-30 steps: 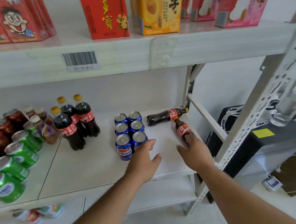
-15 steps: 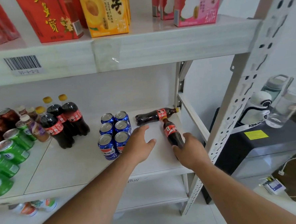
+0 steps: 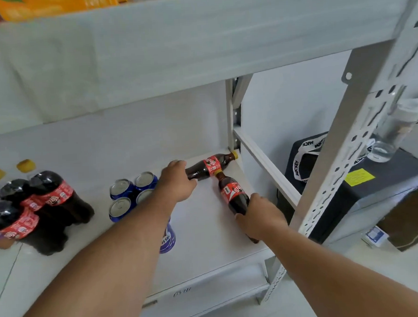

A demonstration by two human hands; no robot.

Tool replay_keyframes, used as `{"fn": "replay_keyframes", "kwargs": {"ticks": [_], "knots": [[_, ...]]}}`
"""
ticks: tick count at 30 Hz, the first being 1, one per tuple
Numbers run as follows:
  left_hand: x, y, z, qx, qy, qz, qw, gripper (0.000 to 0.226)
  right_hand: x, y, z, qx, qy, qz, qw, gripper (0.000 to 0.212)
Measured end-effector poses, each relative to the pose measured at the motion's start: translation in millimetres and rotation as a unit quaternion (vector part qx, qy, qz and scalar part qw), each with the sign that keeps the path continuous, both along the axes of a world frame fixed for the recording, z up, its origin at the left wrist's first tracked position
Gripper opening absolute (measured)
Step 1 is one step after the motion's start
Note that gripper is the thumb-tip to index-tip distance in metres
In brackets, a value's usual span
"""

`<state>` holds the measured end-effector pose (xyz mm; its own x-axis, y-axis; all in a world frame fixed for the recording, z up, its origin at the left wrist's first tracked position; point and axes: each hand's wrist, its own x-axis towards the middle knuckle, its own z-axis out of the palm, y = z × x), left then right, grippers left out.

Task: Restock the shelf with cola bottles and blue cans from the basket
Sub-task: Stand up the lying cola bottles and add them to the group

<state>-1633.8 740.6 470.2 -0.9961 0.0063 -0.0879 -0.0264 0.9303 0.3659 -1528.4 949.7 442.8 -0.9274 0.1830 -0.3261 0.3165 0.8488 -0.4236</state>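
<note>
Moved: both hands have reached further onto the white shelf board (image 3: 203,234) since half a second ago, and the head camera has dipped in closer, so the upper shelf now fills the top of the view.
Left hand: left hand (image 3: 174,182) is now at the base of the far lying dark cola bottle with red label and yellow cap (image 3: 209,167), fingers curling onto its end. Looks like a fresh grip, but blur makes it hard to be sure.
Right hand: right hand (image 3: 259,219) is wrapped round the lower end of the near lying dark cola bottle with red label (image 3: 233,193), whose neck touches the far one's label.
Done so far: three upright cola bottles with red labels (image 3: 43,205) stand at left, and a cluster of blue cans with silver tops (image 3: 129,195) sits mid-shelf, partly behind the left forearm.
Left to do: my guess is standing those two lying bottles up. No basket in view, so can't say what's still in it.
Writing: bottle labels too blurry to read. "MICKEY" shows on the strap of a black bag (image 3: 308,157) beside the shelf, and there's a faint handwritten scrawl on the shelf's front edge.
</note>
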Motion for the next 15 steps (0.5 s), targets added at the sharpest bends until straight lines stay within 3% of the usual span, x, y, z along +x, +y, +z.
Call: {"fn": "replay_keyframes", "kwargs": {"ticks": [10,15], "knots": [[-53.6,4.2,-38.2,-0.197,-0.054,-0.050,0.978,0.047,-16.2,2.5,-16.9,-0.011,-0.020,-0.025,0.999,0.051],[-41.3,20.1,-39.4,-0.205,-0.070,-0.026,0.976,0.064,-8.1,9.9,-14.5,-0.022,-0.026,-0.030,0.999,0.052]]}}
